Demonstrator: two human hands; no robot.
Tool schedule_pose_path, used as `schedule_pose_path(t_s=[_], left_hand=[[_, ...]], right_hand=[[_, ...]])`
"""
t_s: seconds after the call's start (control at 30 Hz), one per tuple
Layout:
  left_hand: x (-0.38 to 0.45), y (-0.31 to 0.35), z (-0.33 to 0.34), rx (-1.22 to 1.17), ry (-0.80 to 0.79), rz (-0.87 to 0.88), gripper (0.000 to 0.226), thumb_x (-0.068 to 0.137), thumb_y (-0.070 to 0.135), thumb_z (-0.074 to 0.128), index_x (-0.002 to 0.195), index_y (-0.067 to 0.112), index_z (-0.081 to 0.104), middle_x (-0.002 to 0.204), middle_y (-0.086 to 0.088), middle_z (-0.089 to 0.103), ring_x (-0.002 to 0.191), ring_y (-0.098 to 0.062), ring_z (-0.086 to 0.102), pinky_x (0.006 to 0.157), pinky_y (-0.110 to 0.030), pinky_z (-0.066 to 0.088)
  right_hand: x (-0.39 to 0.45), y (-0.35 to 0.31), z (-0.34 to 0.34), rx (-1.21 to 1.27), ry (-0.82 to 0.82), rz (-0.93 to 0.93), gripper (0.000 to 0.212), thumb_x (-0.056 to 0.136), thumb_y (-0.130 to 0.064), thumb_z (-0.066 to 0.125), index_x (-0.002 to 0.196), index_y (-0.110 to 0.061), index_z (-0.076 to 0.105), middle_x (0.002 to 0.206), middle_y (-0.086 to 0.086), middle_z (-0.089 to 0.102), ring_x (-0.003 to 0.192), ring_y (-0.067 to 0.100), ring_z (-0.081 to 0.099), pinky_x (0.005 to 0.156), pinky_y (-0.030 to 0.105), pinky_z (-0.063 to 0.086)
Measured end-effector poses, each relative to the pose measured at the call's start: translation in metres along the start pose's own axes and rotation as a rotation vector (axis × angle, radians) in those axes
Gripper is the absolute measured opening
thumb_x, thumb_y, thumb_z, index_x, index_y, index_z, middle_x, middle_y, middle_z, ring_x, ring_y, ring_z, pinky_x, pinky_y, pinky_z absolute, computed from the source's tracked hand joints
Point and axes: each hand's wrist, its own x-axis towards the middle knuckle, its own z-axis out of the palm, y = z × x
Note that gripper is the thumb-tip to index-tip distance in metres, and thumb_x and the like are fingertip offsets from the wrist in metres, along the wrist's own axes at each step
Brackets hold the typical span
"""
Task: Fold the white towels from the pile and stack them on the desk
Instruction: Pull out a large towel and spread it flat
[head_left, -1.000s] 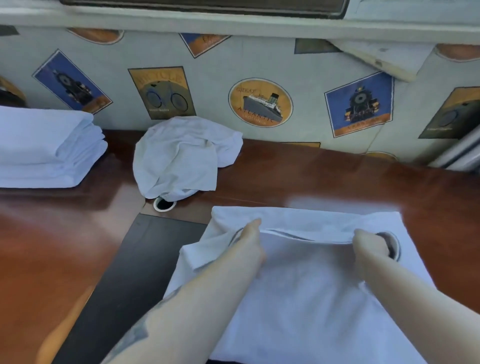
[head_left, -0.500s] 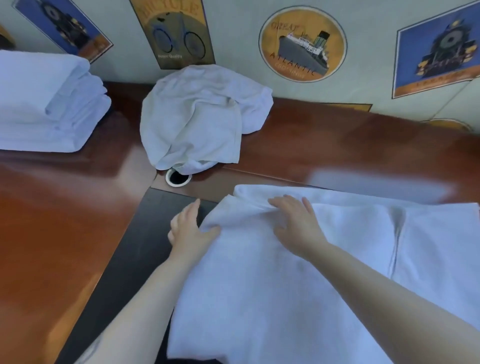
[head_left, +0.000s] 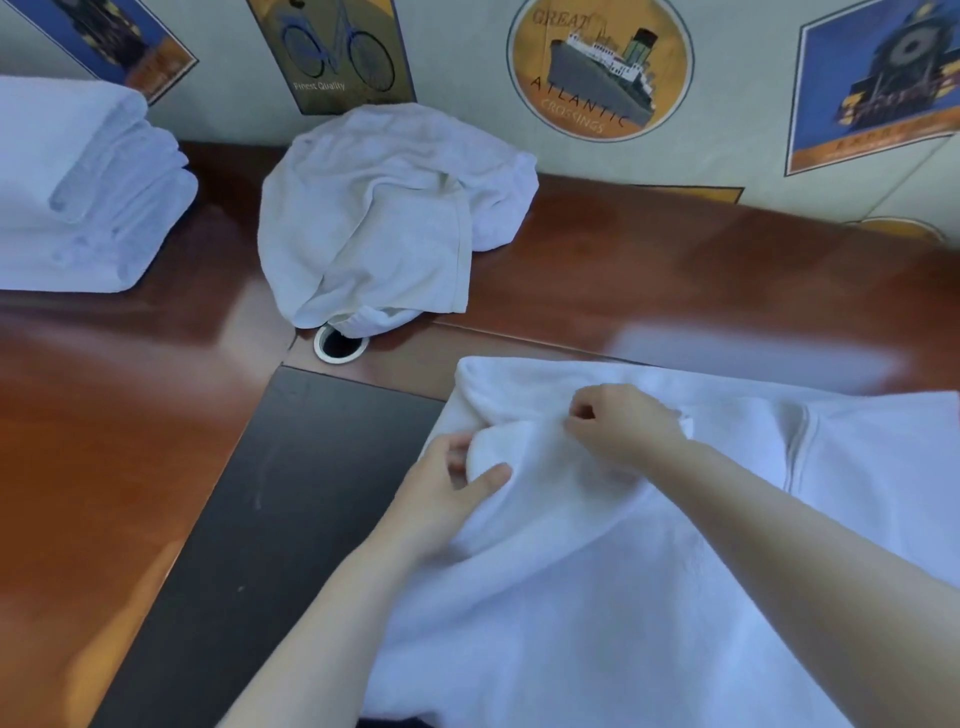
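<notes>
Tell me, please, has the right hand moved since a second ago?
Yes. The right hand has shifted left along the towel, toward the round desk hole, and now pinches it.

Both hands' grip (head_left: 545, 447) on towel (head_left: 597, 597)

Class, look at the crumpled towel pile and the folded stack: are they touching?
Apart. The head view shows bare desk between the pile and the stack.

Single head camera is looking forward and down, close over the desk (head_left: 130, 415), facing the wall (head_left: 467, 78).
</notes>
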Motion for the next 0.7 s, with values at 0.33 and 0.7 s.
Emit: schedule_pose_path(t_s=[0.33, 0.7], left_hand=[[0.016, -0.002, 0.01, -0.38, 0.336, -0.068, 0.044, 0.079, 0.002, 0.07, 0.113, 0.027, 0.056, 0.101, 0.013, 0.07, 0.086, -0.002, 0.065, 0.067, -0.017, 0.045], [0.019, -0.005, 0.013, -0.356, 0.294, -0.111, 0.034, 0.06, 0.006, 0.06, 0.089, 0.022, 0.064, 0.071, 0.005, 0.056, 0.06, -0.008, 0.046, 0.057, -0.022, 0.037]], right_hand=[[0.02, -0.079, 0.026, 0.193, 0.011, -0.253, 0.048, 0.088, -0.024, 0.063, 0.132, -0.025, 0.044, 0.125, -0.001, 0.048, 0.115, 0.02, 0.047, 0.074, 0.034, 0.043], [0.058, -0.066, 0.023, 0.063, 0.352, -0.141, 0.055, 0.086, -0.002, 0.046, 0.138, -0.02, 0.039, 0.133, 0.001, 0.041, 0.099, 0.027, 0.053, 0.063, 0.034, 0.038]])
